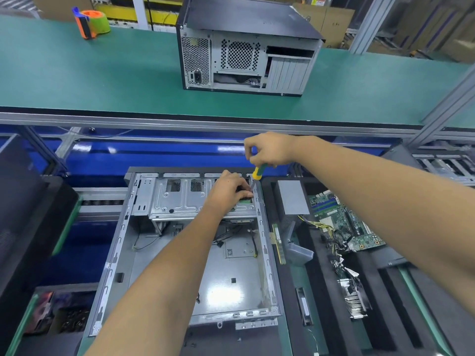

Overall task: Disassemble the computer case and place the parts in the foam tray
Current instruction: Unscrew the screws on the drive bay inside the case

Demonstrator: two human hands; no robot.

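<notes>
R hand (pixel 270 151) grips screwdriver (pixel 257 172) | L hand (pixel 230 188) fingers curled on drive cage (pixel 180 199) | case (pixel 185 253) open

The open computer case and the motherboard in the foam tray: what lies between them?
In the head view, between the open case and the motherboard lie a memory stick on edge and a grey box, both in the foam tray.

The green counter (pixel 285 337) carries the opened computer case (pixel 185 253); touching the case's right side lies the black foam tray (pixel 318 278).
</notes>
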